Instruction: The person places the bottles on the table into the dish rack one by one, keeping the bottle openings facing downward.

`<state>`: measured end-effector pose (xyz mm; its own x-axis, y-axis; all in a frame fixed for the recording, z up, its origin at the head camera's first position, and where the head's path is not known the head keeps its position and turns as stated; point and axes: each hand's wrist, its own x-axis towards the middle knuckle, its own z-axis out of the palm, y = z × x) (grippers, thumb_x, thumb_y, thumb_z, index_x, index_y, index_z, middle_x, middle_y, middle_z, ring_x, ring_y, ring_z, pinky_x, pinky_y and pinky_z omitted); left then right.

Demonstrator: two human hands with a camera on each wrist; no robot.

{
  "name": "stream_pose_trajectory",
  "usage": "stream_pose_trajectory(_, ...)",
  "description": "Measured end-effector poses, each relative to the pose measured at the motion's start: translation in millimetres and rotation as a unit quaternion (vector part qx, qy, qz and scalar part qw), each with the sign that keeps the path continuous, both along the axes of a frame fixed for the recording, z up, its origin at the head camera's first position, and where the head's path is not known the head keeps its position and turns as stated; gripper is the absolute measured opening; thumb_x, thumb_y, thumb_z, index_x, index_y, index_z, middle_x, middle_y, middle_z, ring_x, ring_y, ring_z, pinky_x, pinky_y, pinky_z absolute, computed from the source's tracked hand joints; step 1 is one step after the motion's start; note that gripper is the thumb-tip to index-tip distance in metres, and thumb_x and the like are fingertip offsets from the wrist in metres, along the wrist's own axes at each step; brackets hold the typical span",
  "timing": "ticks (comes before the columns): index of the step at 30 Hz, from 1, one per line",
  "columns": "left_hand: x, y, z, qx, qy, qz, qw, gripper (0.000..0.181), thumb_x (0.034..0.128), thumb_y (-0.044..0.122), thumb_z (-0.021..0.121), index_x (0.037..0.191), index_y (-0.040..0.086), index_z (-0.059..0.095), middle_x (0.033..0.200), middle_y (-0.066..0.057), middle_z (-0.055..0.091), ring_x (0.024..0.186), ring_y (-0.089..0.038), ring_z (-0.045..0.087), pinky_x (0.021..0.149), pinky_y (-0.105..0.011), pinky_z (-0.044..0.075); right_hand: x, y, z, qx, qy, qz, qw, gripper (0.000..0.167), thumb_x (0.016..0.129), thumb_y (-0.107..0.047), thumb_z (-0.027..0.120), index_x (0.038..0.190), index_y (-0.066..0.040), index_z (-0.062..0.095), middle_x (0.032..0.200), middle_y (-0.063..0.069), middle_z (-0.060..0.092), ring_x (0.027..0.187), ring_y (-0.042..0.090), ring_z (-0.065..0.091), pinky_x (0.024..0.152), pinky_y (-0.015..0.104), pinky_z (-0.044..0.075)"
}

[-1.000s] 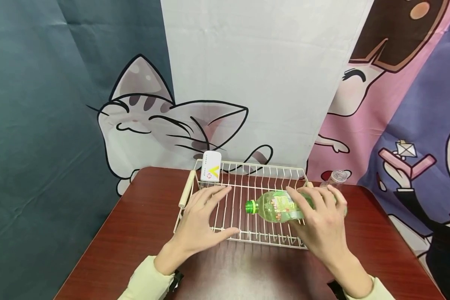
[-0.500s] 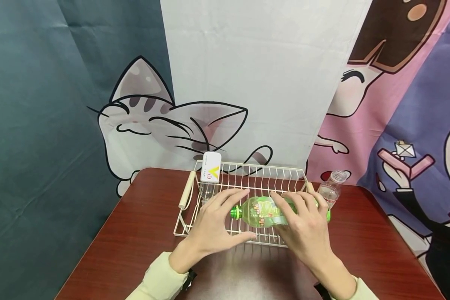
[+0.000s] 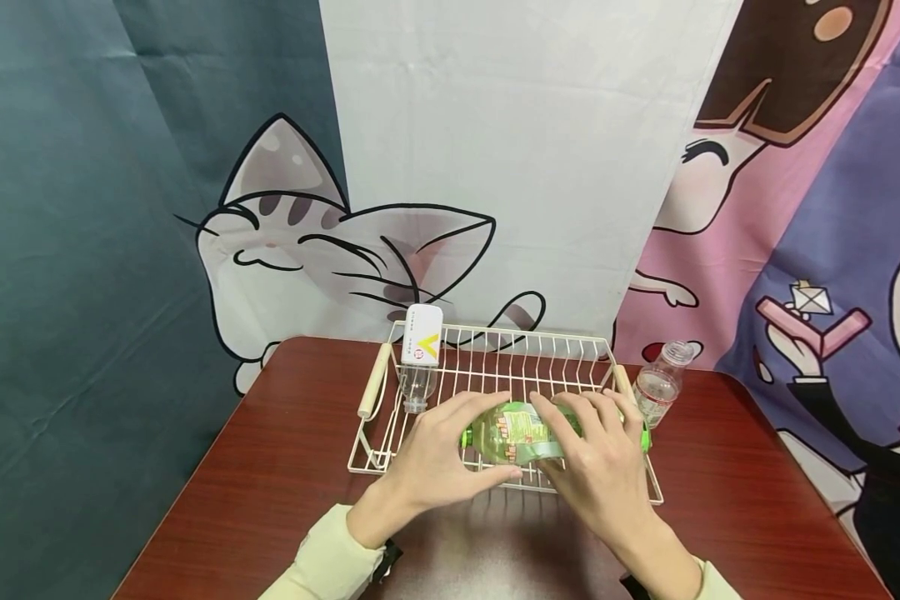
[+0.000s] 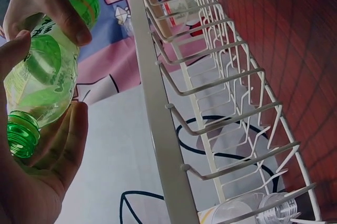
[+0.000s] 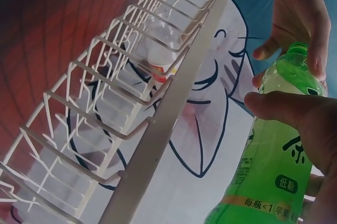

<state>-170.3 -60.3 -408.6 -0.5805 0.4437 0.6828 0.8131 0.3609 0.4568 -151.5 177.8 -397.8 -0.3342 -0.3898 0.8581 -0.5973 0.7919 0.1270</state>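
Note:
My right hand (image 3: 596, 454) grips a green drink bottle (image 3: 523, 433) from above, its thumb and fingers on opposite sides of the body. The bottle lies sideways over the front of a white wire dish rack (image 3: 510, 333), its green cap (image 4: 22, 134) pointing left. Around the cap end is my left hand (image 3: 438, 454), thumb and fingers spread wide on either side, with a gap visible beside the cap in the left wrist view. Whether the left fingers touch the bottle is hard to tell. A clear bottle (image 3: 417, 385) with a white label lies in the rack's left end, neck toward me.
Another clear bottle (image 3: 658, 385) stands on the brown table (image 3: 270, 467), right of the rack. Wooden handles (image 3: 376, 379) are at the rack's two sides. Behind the table hangs a cartoon-printed cloth (image 3: 525, 167).
The green bottle moved left and toward me in my right hand. My left hand shifted right, so the cap now lies between its thumb and fingers.

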Motion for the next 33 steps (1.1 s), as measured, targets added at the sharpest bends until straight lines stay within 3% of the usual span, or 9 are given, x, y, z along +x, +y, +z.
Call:
stream_pose_trajectory(10,1.0,-1.4,-2.3,0.008,-0.003,0.016,0.9998,0.083,0.0739,0.031,0.105,0.145,0.008,0.068,0.130,-0.006,0.076,0.109,-0.018,0.075,0.091,-0.025,0.062,-0.9,-3,-1.2,-0.002,-0.009,0.002,1.0000,0.097,0.043,-0.009,0.109,0.135,-0.015,0.079,0.113,0.014,0.075,0.103,0.040,0.065,0.105,0.062,0.038)
stream_pose_trajectory(17,-5.2,-7.8,-9.9,0.020,-0.008,0.037,0.9991,0.081,0.0749,0.031,0.104,0.145,0.010,0.069,0.130,-0.006,0.076,0.112,-0.020,0.076,0.094,-0.031,0.063,4.2,-1,-2.6,-0.014,-0.081,0.019,0.9964,0.113,0.051,-0.023,0.112,0.154,-0.016,0.067,0.135,0.017,0.071,0.126,0.042,0.062,0.130,0.050,0.018)
stream_pose_trajectory(21,-6.9,-12.9,-16.1,0.032,-0.022,0.057,0.9976,0.082,0.0759,0.031,0.104,0.148,0.014,0.068,0.133,-0.005,0.076,0.113,-0.019,0.075,0.094,-0.033,0.063,3.6,2,-2.3,-0.059,-0.101,0.042,0.9923,0.118,0.052,-0.023,0.111,0.158,-0.012,0.062,0.148,0.021,0.065,0.137,0.046,0.056,0.131,0.053,0.015)
stream_pose_trajectory(26,-6.6,-17.1,-21.7,0.055,-0.023,0.083,0.9948,0.080,0.0758,0.030,0.103,0.146,0.015,0.069,0.129,-0.003,0.077,0.107,-0.018,0.075,0.088,-0.034,0.064,1.2,9,-1.5,-0.163,-0.100,0.065,0.9792,0.097,0.084,-0.054,0.093,0.157,0.000,0.059,0.151,0.028,0.060,0.146,0.042,0.050,0.130,0.050,0.022)
stream_pose_trajectory(28,-6.4,-17.9,-22.6,0.063,-0.025,0.090,0.9936,0.080,0.0754,0.031,0.104,0.146,0.016,0.070,0.127,-0.002,0.077,0.104,-0.017,0.074,0.085,-0.033,0.063,1.1,9,-1.1,-0.216,-0.104,0.065,0.9686,0.096,0.092,-0.064,0.084,0.158,0.002,0.057,0.152,0.027,0.059,0.148,0.035,0.049,0.131,0.041,0.027)
stream_pose_trajectory(30,-6.1,-18.0,-22.9,0.070,-0.030,0.097,0.9924,0.080,0.0748,0.031,0.104,0.146,0.018,0.070,0.125,-0.001,0.077,0.102,-0.016,0.073,0.082,-0.032,0.062,2.4,9,-0.8,-0.287,-0.137,0.069,0.9456,0.089,0.094,-0.050,0.089,0.161,-0.002,0.055,0.154,0.020,0.060,0.148,0.027,0.050,0.128,0.031,0.033)
stream_pose_trajectory(31,-6.0,-18.0,-22.9,0.074,-0.031,0.100,0.9918,0.080,0.0748,0.031,0.104,0.147,0.019,0.070,0.126,-0.001,0.077,0.103,-0.015,0.073,0.082,-0.032,0.062,3.0,8,-0.6,-0.333,-0.162,0.077,0.9258,0.083,0.096,-0.037,0.090,0.163,-0.005,0.054,0.154,0.017,0.060,0.146,0.023,0.051,0.126,0.027,0.036)
stream_pose_trajectory(32,-5.7,-17.9,-22.9,0.077,-0.034,0.101,0.9912,0.081,0.0747,0.031,0.104,0.147,0.020,0.070,0.126,-0.001,0.077,0.103,-0.015,0.073,0.082,-0.033,0.062,3.7,7,-0.3,-0.386,-0.191,0.092,0.8977,0.078,0.096,-0.023,0.090,0.163,-0.006,0.053,0.153,0.014,0.061,0.145,0.021,0.053,0.125,0.025,0.038)
stream_pose_trajectory(33,-5.4,-17.6,-22.7,0.081,-0.036,0.103,0.9908,0.081,0.0748,0.032,0.104,0.147,0.020,0.070,0.127,-0.001,0.077,0.103,-0.015,0.072,0.082,-0.033,0.062,4.4,6,0.0,-0.445,-0.218,0.108,0.8618,0.075,0.096,-0.009,0.087,0.163,-0.007,0.053,0.151,0.011,0.062,0.143,0.019,0.054,0.123,0.024,0.040)
